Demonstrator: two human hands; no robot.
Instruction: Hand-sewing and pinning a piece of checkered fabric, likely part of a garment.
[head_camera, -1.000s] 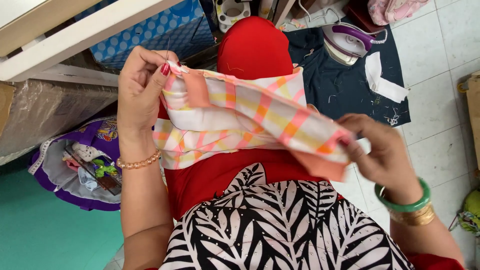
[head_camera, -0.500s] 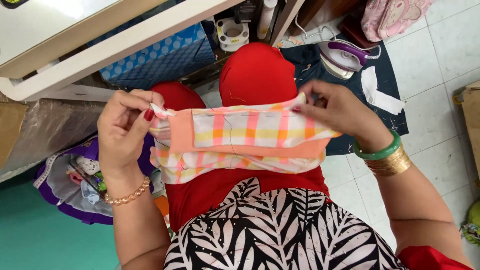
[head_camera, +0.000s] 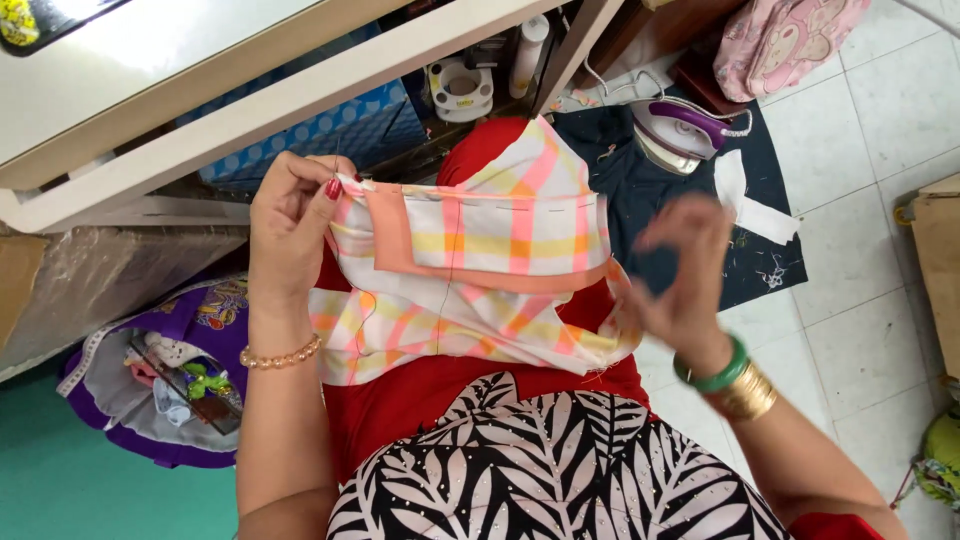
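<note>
A checked cloth piece (head_camera: 470, 270) in white, yellow, pink and orange, with a salmon border strip, hangs over my red-clad lap. My left hand (head_camera: 290, 225) pinches its upper left corner between thumb and fingers. My right hand (head_camera: 680, 270) is blurred at the cloth's right edge, its fingers spread; whether it touches the cloth is unclear, and it holds nothing that I can see.
A white table edge (head_camera: 250, 110) runs across the top. On the floor lie a dark cloth (head_camera: 660, 200) with a purple iron (head_camera: 685, 130) and white strips (head_camera: 750, 200). A purple bag (head_camera: 165, 385) of sewing bits sits at left, a pink bag (head_camera: 785, 40) at top right.
My right hand has let go of the cloth's upper right corner and dropped lower to the right. The cloth now hangs from my left hand, its right side fallen open.
</note>
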